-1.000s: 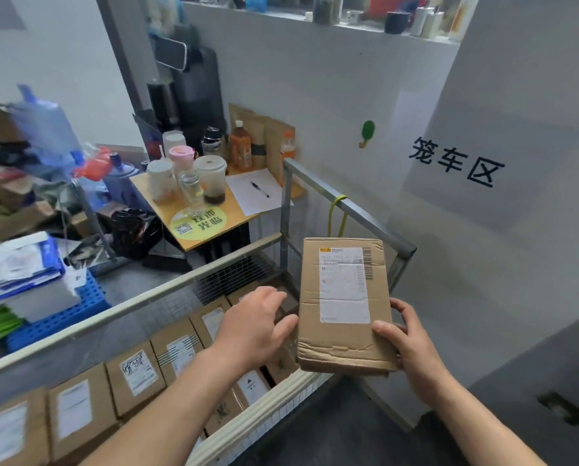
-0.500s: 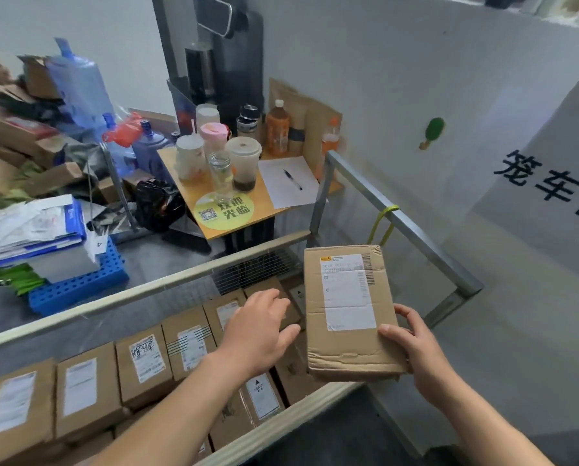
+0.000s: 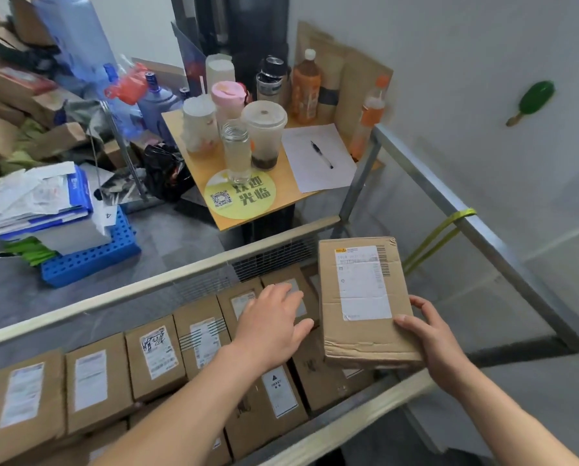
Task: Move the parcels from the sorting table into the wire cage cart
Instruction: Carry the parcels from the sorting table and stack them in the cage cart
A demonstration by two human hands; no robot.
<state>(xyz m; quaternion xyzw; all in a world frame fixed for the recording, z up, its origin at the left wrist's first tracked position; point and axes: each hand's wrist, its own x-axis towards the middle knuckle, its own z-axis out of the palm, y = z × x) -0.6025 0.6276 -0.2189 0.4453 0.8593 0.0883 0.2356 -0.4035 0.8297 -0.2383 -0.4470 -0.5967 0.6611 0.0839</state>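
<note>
A brown parcel [image 3: 365, 297] is at about 4 o'clock in the view, held above the right end of the cart [image 3: 147, 292]. The right hand [image 3: 432, 344] grasps its near right corner, thumb on top and fingers curled underneath. The left hand [image 3: 274, 326] is just beside the parcel, at its 9 o'clock. Its fingers are straight and released, spread over the packed boxes [image 3: 153, 361] (whether it touches them cannot be told).

Compared with a second ago, the parcel has come lower and further over the cart, and its near end is now above boxes already inside. It looks close to being set down, probably at the right end.

The cart holds a row of labelled boxes standing side by side from 8 o'clock toward the centre, with more in front of them. A yellow strap [image 3: 439, 237] hangs on its right rail at 3 o'clock. Beyond the cart, at 12 o'clock, a small table [image 3: 192, 166] carries cups [image 3: 264, 129], bottles [image 3: 306, 89] and a paper [image 3: 315, 178] with a pen [image 3: 321, 155].
</note>
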